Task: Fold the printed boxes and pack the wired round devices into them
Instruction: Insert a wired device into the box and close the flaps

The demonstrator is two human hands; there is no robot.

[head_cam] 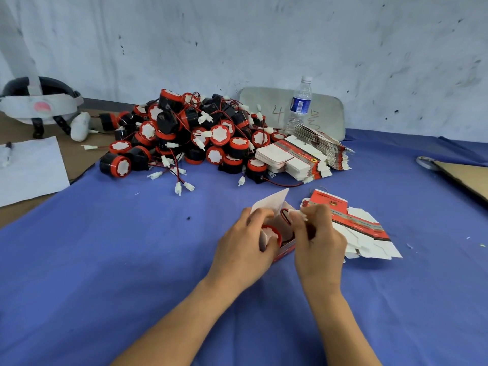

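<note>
Just below the centre of the frame, the left hand (245, 244) curls around an open printed box (286, 250) with a round device (272, 233) sitting inside it. The right hand (317, 241) pinches the white connector (297, 213) of the wire above the opening. Some flat boxes (364, 228) lie just right of this hand on the blue cloth (132, 247). Higher in the frame are the pile of devices (190, 130), a stack of boxes (298, 157) and a water bottle (299, 104).

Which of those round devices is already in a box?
The device in the open box that the left hand holds, its plug pinched by the right hand; all others lie loose in the pile.
</note>
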